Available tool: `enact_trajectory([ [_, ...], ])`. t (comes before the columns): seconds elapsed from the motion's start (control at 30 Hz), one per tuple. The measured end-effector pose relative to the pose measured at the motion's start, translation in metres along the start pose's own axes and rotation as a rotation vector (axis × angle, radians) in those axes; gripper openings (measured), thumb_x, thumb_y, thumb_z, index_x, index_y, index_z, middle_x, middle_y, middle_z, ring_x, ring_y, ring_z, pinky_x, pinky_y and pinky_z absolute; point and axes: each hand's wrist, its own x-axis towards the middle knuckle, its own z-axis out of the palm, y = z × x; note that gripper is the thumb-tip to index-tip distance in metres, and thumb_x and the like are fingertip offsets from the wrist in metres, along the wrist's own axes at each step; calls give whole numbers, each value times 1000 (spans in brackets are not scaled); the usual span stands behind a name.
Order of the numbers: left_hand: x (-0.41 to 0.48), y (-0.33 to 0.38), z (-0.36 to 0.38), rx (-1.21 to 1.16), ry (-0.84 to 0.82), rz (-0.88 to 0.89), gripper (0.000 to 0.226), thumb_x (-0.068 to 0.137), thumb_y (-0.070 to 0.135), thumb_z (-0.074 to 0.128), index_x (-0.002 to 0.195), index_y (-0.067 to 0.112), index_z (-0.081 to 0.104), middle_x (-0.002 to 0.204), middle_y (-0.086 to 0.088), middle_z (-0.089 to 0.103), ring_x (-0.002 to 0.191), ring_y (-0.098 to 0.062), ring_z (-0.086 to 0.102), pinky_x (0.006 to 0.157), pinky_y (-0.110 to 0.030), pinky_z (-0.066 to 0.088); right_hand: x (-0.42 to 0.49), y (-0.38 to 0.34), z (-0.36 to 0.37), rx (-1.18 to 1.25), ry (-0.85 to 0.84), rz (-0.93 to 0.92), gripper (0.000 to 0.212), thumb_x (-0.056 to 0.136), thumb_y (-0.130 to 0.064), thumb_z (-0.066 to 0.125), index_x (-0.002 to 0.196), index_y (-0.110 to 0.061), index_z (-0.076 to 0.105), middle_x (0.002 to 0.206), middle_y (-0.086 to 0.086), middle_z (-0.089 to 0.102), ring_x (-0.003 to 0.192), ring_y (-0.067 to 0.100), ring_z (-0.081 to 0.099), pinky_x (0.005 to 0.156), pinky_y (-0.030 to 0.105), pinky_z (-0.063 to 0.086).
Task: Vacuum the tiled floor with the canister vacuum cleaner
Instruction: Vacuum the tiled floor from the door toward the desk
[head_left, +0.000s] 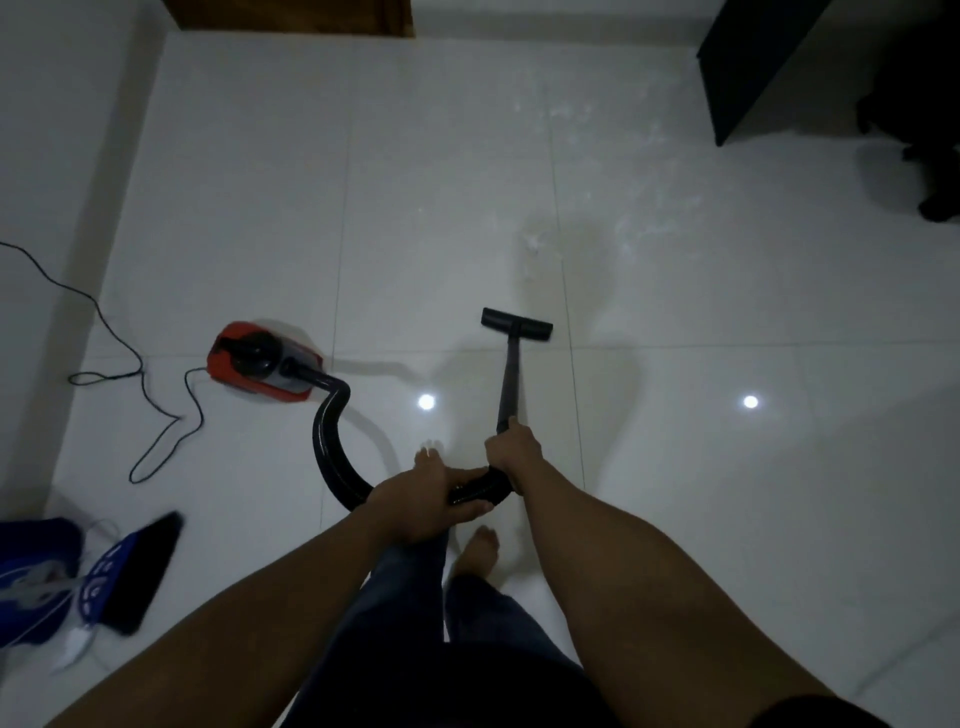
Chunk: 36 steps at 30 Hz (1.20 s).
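A red and black canister vacuum (262, 369) sits on the white tiled floor (727, 322) to my left. Its black ribbed hose (327, 447) curves from the canister round to my hands. My left hand (423, 501) grips the hose near the handle. My right hand (514, 452) is closed on the lower end of the dark wand (509, 374). The wand slopes forward to the flat black floor nozzle (517, 325), which rests on the tiles. White dust (587, 171) lies scattered on the floor beyond the nozzle.
The vacuum's black power cord (124, 364) loops across the tiles at the left. A blue bag and a black flat object (140, 571) lie at the lower left. Dark furniture (753, 62) stands at the upper right, a wooden door (291, 15) at the top. My bare feet (478, 545) are below my hands.
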Motion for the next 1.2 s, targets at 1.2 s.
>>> enact_trajectory([
  [1.2, 153, 22, -157, -161, 15, 87, 55, 96, 57, 53, 147, 40, 44, 83, 0, 70, 62, -11, 61, 67, -34, 52, 146, -152, -90, -117, 2, -50, 71, 95, -14, 52, 157, -17, 18, 142, 14, 48, 116, 29, 55, 77, 27, 42],
])
